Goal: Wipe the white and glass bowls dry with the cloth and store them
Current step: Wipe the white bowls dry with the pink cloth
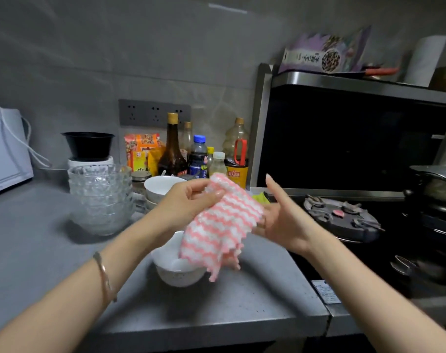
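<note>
The left hand (188, 201) pinches the pink-striped cloth (221, 225), the right hand (280, 221) lies open against it: seemingly readying to wipe the white bowl (174, 275) just beneath them.

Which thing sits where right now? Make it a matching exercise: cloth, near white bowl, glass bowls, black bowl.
Things:
1. cloth
2. near white bowl
3. glass bowls
4. black bowl

Places:
A. stacked on the counter, at the left
B. atop a white container behind the stack
C. gripped in the left hand
D. on the counter, below the hanging cloth

Pairs: 1-C, 2-D, 3-A, 4-B.
</note>
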`<state>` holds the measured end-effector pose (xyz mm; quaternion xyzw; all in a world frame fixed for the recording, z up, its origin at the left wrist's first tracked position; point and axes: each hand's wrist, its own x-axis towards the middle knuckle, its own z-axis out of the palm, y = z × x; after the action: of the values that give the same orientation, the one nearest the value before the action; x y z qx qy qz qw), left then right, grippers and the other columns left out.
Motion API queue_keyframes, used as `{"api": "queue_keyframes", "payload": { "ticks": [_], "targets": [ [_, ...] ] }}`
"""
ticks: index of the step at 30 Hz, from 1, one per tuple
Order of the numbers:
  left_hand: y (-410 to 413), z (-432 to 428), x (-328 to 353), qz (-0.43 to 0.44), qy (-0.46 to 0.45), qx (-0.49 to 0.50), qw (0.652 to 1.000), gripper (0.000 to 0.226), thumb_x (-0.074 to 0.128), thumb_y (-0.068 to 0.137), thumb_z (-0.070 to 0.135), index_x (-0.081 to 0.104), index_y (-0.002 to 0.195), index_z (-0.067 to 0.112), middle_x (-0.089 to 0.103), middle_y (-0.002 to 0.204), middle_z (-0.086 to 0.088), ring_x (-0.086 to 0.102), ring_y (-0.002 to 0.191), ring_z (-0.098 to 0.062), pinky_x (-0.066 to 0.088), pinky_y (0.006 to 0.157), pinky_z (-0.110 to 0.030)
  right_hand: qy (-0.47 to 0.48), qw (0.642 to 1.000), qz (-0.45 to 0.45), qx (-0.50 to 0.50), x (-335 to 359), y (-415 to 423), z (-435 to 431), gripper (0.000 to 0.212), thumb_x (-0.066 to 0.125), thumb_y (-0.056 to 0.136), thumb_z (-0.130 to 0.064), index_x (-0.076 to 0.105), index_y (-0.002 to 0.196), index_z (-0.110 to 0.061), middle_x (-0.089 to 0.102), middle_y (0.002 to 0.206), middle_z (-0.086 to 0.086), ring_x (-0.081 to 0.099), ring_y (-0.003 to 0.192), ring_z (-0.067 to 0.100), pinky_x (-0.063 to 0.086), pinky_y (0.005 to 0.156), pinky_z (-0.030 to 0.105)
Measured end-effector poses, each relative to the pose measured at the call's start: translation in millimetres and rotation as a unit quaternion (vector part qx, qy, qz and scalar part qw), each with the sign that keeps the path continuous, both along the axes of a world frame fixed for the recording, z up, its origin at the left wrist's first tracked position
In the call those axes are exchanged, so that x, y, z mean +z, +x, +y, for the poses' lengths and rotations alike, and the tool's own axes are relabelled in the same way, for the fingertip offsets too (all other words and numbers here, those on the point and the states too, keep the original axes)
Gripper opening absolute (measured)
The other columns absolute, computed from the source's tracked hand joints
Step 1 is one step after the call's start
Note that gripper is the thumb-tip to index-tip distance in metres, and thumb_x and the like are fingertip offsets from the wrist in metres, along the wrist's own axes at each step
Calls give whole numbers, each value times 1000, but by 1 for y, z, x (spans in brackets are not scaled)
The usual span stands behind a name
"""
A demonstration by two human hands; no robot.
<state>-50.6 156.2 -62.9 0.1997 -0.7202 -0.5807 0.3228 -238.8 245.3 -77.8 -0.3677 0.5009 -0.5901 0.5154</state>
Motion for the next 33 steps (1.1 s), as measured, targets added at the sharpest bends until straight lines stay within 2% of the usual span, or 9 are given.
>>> {"api": "queue_keyframes", "payload": {
  "ticks": [3, 9, 12, 16, 20, 23, 25, 28, 33],
  "targets": [
    [3, -4, -5, 40, 37, 42, 998, 35, 62, 88, 21, 60, 123, 17, 74, 98, 0, 72, 86, -15, 58, 67, -24, 40, 994, -60, 78, -27, 16, 4, 87, 59, 71, -66, 56, 127, 0, 63, 123, 14, 61, 107, 24, 53, 84, 33],
    [25, 0, 5, -4, -9, -43, 999, 27, 50, 94, 23, 55, 114, 41, 74, 85, 9, 70, 71, -7, 52, 54, -18, -103, 994, 4, -30, -14, 28, 1, 40, 64, 81, -17, 62, 120, -10, 63, 123, 16, 59, 102, 26, 56, 76, 23],
    [34, 2, 19, 43, -27, -56, 997, 25, 50, 91, 18, 61, 108, 33, 72, 78, 5, 66, 61, -6, 49, 49, -16, -197, 975, 91, -55, -2, 32, 8, 31, 65, 75, -19, 70, 106, -17, 72, 107, 6, 65, 96, 22, 55, 81, 28],
    [38, 0, 24, 88, -23, -77, 993, 31, 45, 87, 33, 74, 85, 25, 72, 87, 1, 68, 78, -12, 53, 59, -24, -257, 952, 153, -62, 8, 38, 10, 9, 66, 77, -6, 71, 82, -11, 72, 85, 2, 68, 82, 15, 54, 73, 23],
    [30, -3, 12, 59, -143, 14, 988, 24, 65, 81, 46, 65, 74, 23, 66, 84, 9, 65, 82, -9, 53, 67, -21, -221, 974, 28, -35, 3, 36, 1, 24, 51, 76, -25, 57, 91, -8, 66, 93, 9, 65, 78, 17, 55, 68, 27],
    [21, -2, 1, 45, -196, 55, 978, 22, 77, 75, 16, 60, 89, 21, 64, 95, 10, 65, 83, -4, 53, 66, -18, -150, 988, 30, 33, -6, 42, -3, 50, 54, 87, -46, 57, 122, -10, 66, 116, 13, 65, 104, 28, 52, 92, 42],
    [18, 0, -6, 44, -211, 51, 975, 34, 73, 79, 8, 58, 105, 24, 62, 106, 10, 63, 89, 1, 51, 69, -15, -123, 991, 52, 31, -14, 45, -3, 36, 59, 89, -34, 62, 113, -6, 68, 102, 12, 68, 87, 20, 56, 73, 29],
    [21, -6, -25, 21, -175, 38, 984, 61, 70, 82, 31, 38, 133, 40, 52, 130, 13, 53, 114, 5, 49, 90, -19, -107, 992, 53, -30, -29, 43, -4, 24, 64, 85, -20, 68, 103, -5, 71, 100, 15, 67, 83, 21, 53, 68, 28],
    [46, -13, -71, -195, -303, 85, 929, 72, 61, 51, 83, 47, 117, 57, 22, 144, 32, 21, 132, 9, 22, 110, -26, -119, 990, -22, -78, -47, 38, -3, 23, 59, 88, -12, 63, 110, -7, 73, 98, 9, 71, 84, 18, 58, 72, 27]
  ]
}}
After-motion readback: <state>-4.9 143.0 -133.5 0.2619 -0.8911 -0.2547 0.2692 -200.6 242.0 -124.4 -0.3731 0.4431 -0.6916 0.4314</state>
